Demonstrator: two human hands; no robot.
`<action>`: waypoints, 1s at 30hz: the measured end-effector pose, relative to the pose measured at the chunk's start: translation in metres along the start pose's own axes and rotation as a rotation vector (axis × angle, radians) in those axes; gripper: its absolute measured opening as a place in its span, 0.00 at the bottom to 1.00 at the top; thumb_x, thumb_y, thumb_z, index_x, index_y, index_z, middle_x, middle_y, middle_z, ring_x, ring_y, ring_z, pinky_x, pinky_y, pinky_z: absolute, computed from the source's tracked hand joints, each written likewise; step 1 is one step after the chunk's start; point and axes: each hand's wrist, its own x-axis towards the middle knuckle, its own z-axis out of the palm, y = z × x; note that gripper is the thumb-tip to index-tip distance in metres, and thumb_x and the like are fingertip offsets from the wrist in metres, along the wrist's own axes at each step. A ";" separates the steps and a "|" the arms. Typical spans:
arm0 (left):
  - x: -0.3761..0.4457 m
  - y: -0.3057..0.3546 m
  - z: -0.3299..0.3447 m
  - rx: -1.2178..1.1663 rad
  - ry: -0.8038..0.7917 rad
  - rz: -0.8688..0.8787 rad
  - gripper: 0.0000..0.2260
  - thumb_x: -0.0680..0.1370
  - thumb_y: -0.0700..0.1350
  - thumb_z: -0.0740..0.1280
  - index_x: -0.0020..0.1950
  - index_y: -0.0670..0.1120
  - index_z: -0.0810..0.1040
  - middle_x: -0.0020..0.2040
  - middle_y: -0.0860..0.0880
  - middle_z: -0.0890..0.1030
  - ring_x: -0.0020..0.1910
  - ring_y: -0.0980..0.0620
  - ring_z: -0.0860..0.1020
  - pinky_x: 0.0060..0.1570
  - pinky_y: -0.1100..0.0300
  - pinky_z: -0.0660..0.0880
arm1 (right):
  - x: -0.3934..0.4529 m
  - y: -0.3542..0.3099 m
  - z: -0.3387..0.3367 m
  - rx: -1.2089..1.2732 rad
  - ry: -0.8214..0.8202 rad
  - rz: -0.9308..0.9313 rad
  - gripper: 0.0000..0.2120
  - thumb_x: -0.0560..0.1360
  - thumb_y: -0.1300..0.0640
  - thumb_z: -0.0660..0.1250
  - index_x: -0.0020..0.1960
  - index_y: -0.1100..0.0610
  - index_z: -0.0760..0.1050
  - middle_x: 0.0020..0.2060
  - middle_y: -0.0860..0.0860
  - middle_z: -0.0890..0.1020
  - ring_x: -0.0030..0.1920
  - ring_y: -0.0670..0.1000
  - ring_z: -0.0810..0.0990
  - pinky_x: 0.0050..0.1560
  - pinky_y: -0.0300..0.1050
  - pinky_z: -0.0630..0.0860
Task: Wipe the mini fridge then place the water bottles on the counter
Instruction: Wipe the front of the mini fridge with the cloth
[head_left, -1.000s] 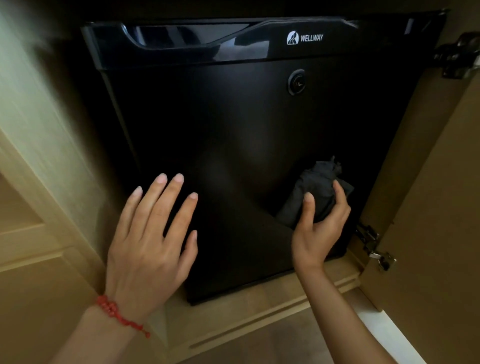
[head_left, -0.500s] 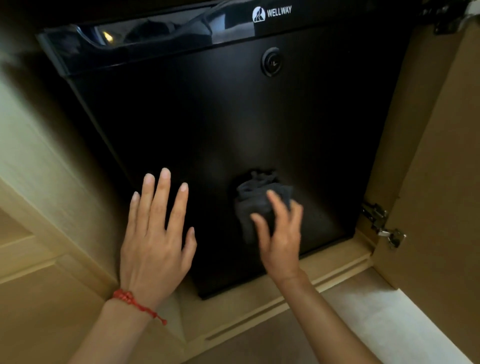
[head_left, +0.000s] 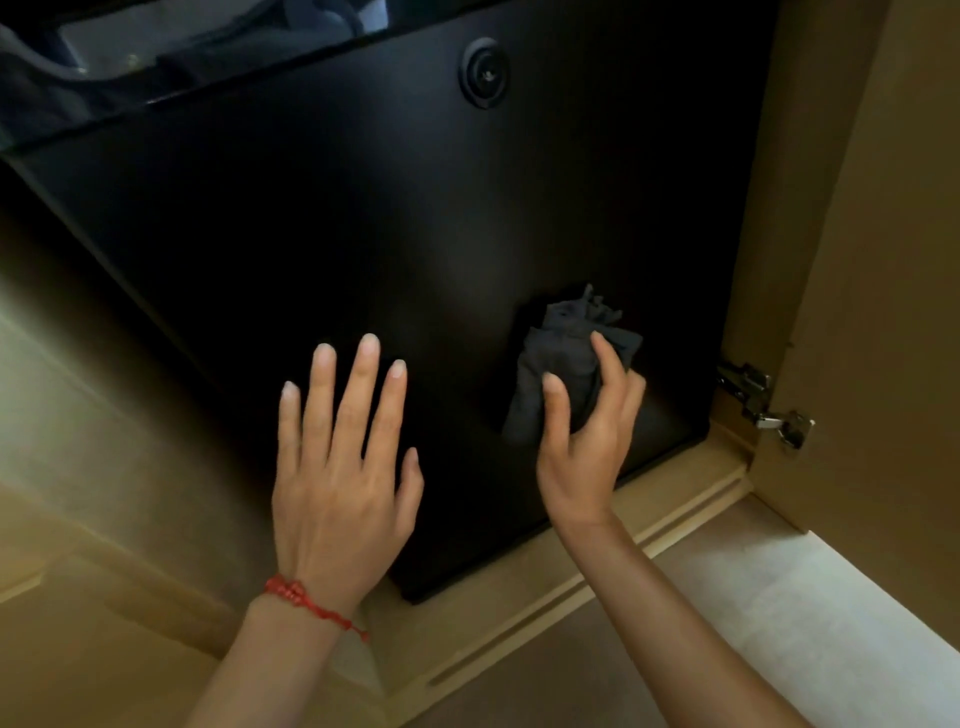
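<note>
Head view: the mini fridge (head_left: 363, 249) sits shut inside a wooden cabinet (head_left: 857, 260), its black door filling most of the frame. The right hand (head_left: 582, 436) pinches a bunched dark cloth (head_left: 566, 364) between thumb and fingers and presses it against the lower right of the door. The left hand (head_left: 337, 467) lies flat with its fingers spread, resting on the lower left of the door, a red bracelet (head_left: 306, 603) at the wrist.

Half a second ago the cloth sat nearer the middle of the door; 1 second ago it was far right. So the cloth is sweeping side to side along the bottom strip — the wiping step is in hand, likely near its end on the door front. The left hand has barely shifted, probably steadying the fridge.

No water bottles or counter show here — that step looks untouched.
</note>
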 end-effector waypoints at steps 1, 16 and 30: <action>0.000 0.001 0.002 0.005 0.000 -0.009 0.28 0.75 0.46 0.61 0.73 0.42 0.59 0.75 0.42 0.55 0.74 0.41 0.49 0.72 0.44 0.48 | 0.002 0.004 -0.001 -0.005 -0.015 -0.016 0.22 0.74 0.61 0.65 0.65 0.66 0.66 0.50 0.56 0.68 0.52 0.41 0.67 0.57 0.25 0.63; 0.003 0.004 0.004 0.033 0.044 -0.006 0.29 0.73 0.46 0.63 0.73 0.43 0.60 0.74 0.39 0.56 0.73 0.38 0.51 0.73 0.45 0.45 | -0.003 0.055 -0.022 0.111 0.238 0.470 0.21 0.77 0.55 0.63 0.68 0.58 0.64 0.63 0.50 0.70 0.63 0.40 0.66 0.60 0.26 0.63; -0.001 0.000 0.013 -0.031 0.022 -0.007 0.28 0.76 0.47 0.60 0.74 0.45 0.57 0.73 0.38 0.55 0.75 0.40 0.45 0.63 0.29 0.60 | 0.034 0.054 -0.022 0.116 0.200 0.240 0.21 0.76 0.53 0.63 0.67 0.56 0.66 0.60 0.44 0.71 0.62 0.35 0.68 0.62 0.32 0.65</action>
